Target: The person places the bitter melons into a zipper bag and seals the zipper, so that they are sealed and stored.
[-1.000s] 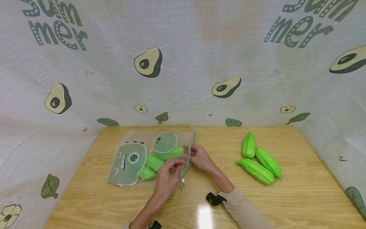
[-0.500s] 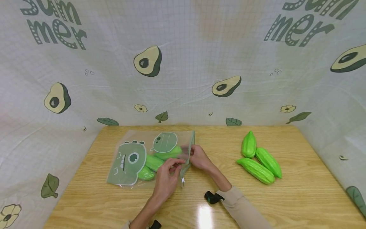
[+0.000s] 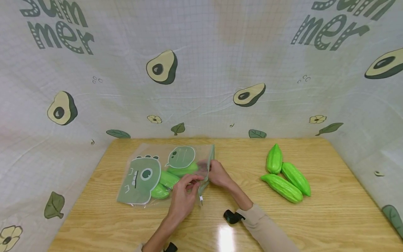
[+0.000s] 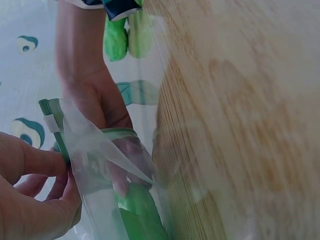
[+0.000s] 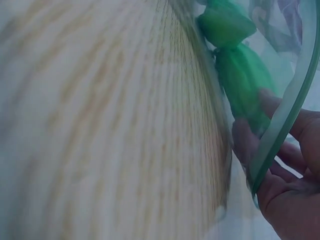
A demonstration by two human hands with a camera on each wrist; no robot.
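A clear zipper bag (image 3: pixel 138 150) with a green monster print lies at the left of the table, its green-edged mouth facing right. My left hand (image 3: pixel 184 197) pinches the near lip of that mouth; the left wrist view shows the zip's white slider (image 4: pixel 51 123) close by. My right hand (image 3: pixel 220 174) reaches into the opening. There, its thumb and fingers (image 5: pixel 245 140) hold the tail end of a green bitter melon (image 5: pixel 245 75). Several bitter melons are inside, including one in the middle (image 3: pixel 168 179) and a near one (image 3: pixel 160 191); the print and my left hand partly hide them.
Three bright green bitter melons lie grouped at the right: an upright one (image 3: pixel 275 159), a slanted one (image 3: pixel 296 178) and a front one (image 3: pixel 282 188). A patterned cloth (image 3: pixel 201 70) encloses the wooden table (image 3: pixel 245 154) at the back and sides.
My right hand has moved slightly deeper into the bag, and the melon at its fingers has slid a little left. My left hand stays at the bag's lip.
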